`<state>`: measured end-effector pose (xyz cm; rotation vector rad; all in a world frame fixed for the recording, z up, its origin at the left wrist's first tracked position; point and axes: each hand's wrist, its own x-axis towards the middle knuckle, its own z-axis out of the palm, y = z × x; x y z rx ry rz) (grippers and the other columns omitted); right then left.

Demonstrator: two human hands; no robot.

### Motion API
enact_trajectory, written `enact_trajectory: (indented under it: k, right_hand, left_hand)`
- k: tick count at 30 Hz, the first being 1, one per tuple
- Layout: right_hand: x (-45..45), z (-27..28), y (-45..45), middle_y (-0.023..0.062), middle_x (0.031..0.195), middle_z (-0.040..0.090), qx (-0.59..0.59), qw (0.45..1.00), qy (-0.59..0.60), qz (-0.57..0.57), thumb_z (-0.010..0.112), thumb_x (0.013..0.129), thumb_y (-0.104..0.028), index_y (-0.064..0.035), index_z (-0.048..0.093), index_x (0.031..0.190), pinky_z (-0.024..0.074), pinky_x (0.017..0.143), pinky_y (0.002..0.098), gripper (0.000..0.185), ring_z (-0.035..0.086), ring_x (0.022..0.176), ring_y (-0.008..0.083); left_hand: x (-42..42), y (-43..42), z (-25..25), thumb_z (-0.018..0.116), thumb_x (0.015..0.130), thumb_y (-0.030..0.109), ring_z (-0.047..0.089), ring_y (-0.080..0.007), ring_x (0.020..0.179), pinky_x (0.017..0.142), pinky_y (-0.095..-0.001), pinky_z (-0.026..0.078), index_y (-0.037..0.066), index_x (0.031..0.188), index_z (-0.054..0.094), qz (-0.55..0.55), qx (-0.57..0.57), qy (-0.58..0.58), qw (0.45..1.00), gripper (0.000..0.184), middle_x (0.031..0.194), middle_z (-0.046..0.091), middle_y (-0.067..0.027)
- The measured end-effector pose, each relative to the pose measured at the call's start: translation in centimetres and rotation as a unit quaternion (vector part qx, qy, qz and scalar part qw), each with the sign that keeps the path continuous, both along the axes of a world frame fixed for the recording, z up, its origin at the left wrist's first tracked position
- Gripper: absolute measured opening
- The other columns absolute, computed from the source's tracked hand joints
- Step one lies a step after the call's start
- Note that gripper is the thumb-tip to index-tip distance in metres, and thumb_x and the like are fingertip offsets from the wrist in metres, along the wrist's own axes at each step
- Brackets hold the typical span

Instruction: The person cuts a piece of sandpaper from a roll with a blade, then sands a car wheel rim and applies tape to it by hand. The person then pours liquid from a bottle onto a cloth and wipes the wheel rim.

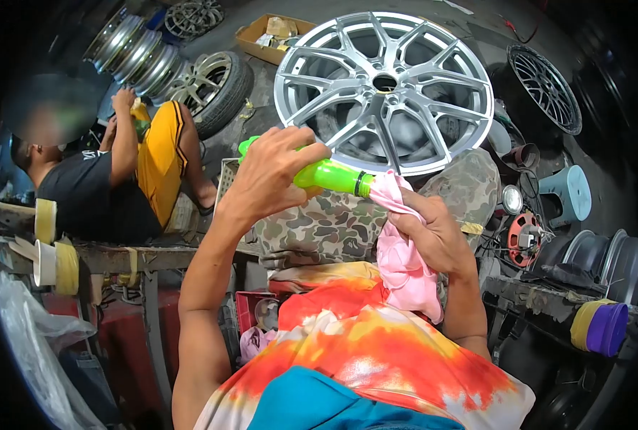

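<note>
our left hand grips a green bottle, contents unclear, tipped toward our right hand, clamped on pink cloth.

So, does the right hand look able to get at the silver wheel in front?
Probably yes: nothing seems to stand between the right hand and the silver wheel, though it first has the cloth held at the mouth of the bottle.

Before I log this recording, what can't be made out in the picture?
All in the head view:
Opening of the green bottle: covered by the pink cloth.
Part of the bottle: behind the left grip.
Co-worker's head: partly blurred.
Pale marks on the dark shirt: too small to read.
</note>
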<state>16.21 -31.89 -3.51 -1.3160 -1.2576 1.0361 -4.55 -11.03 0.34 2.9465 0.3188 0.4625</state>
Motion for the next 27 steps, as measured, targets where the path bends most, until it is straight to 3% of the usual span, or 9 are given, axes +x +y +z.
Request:
enact_trajectory:
  k: [5, 12, 14, 17, 18, 20, 27]
  right_hand:
    - [-0.4, -0.3, 0.2, 0.0114, 0.069, 0.061, 0.045, 0.992, -0.113, -0.019, 0.063, 0.096, -0.013, 0.0003, 0.07, 0.127, 0.0411, 0.058, 0.033, 0.035, 0.053, 0.057, 0.0202]
    - [-0.4, -0.2, 0.4, 0.0146, 0.065, 0.057, 0.025, 0.991, -0.13, 0.001, 0.063, 0.095, -0.01, 0.0009, 0.071, 0.121, 0.0422, 0.057, 0.0353, 0.029, 0.055, 0.054, 0.0226]
    - [-0.3, -0.2, 0.5, 0.0234, 0.07, 0.058, 0.031, 0.989, -0.145, 0.026, 0.064, 0.095, -0.009, -0.0015, 0.068, 0.125, 0.0484, 0.058, 0.0402, 0.031, 0.062, 0.057, 0.0369]
    - [-0.6, 0.3, 0.5, 0.0236, 0.071, 0.059, 0.023, 0.991, -0.129, 0.02, 0.063, 0.095, -0.008, -0.0018, 0.069, 0.123, 0.0486, 0.058, 0.0407, 0.028, 0.063, 0.059, 0.039]
    - [-0.7, 0.3, 0.5, 0.0236, 0.071, 0.059, 0.023, 0.991, -0.13, 0.021, 0.063, 0.095, -0.008, -0.0018, 0.069, 0.123, 0.0486, 0.058, 0.0407, 0.028, 0.063, 0.059, 0.039]
    - [-0.9, -0.1, 0.6, 0.0161, 0.065, 0.054, 0.048, 0.99, -0.131, 0.013, 0.061, 0.095, -0.006, 0.0021, 0.069, 0.121, 0.0418, 0.055, 0.0356, 0.028, 0.054, 0.052, 0.0224]
    - [-0.7, -0.5, 0.7, 0.0171, 0.067, 0.056, 0.055, 0.988, -0.143, 0.022, 0.062, 0.095, -0.006, 0.0015, 0.069, 0.122, 0.0424, 0.056, 0.0353, 0.029, 0.056, 0.052, 0.0237]
  left_hand:
    - [-0.4, 0.0, 0.3, 0.089, 0.057, 0.016, 0.062, -0.0286, 0.096, 0.082, -0.0413, 0.047, 0.013, 0.108, 0.07, 0.007, 0.033, 0.01, 0.999, 0.054, 0.103, 0.065, -0.0063]
    - [-0.9, 0.1, -0.1, 0.089, 0.058, 0.017, 0.062, -0.027, 0.096, 0.083, -0.0408, 0.047, 0.014, 0.107, 0.07, 0.004, 0.044, 0.009, 0.999, 0.053, 0.104, 0.065, -0.0048]
    - [-1.0, 0.1, -0.1, 0.089, 0.058, 0.017, 0.062, -0.026, 0.095, 0.083, -0.0403, 0.047, 0.014, 0.107, 0.07, 0.008, 0.049, 0.01, 0.999, 0.052, 0.104, 0.065, -0.004]
    - [-1.0, -0.1, 0.3, 0.089, 0.059, 0.018, 0.062, -0.0252, 0.095, 0.083, -0.04, 0.047, 0.014, 0.106, 0.07, 0.012, 0.062, 0.016, 0.998, 0.051, 0.103, 0.065, -0.0036]
    - [-1.1, -0.1, 0.4, 0.089, 0.059, 0.018, 0.062, -0.0252, 0.095, 0.083, -0.04, 0.047, 0.014, 0.106, 0.07, 0.013, 0.062, 0.015, 0.998, 0.051, 0.103, 0.065, -0.0036]
    - [-1.2, -0.1, 0.5, 0.09, 0.06, 0.018, 0.061, -0.0251, 0.095, 0.083, -0.0397, 0.047, 0.014, 0.107, 0.07, 0.009, 0.064, 0.014, 0.998, 0.051, 0.101, 0.064, -0.0037]
    - [-1.3, -0.1, 0.5, 0.09, 0.06, 0.019, 0.061, -0.0257, 0.096, 0.084, -0.0403, 0.046, 0.014, 0.108, 0.07, 0.008, 0.064, 0.011, 0.998, 0.051, 0.101, 0.063, -0.0045]
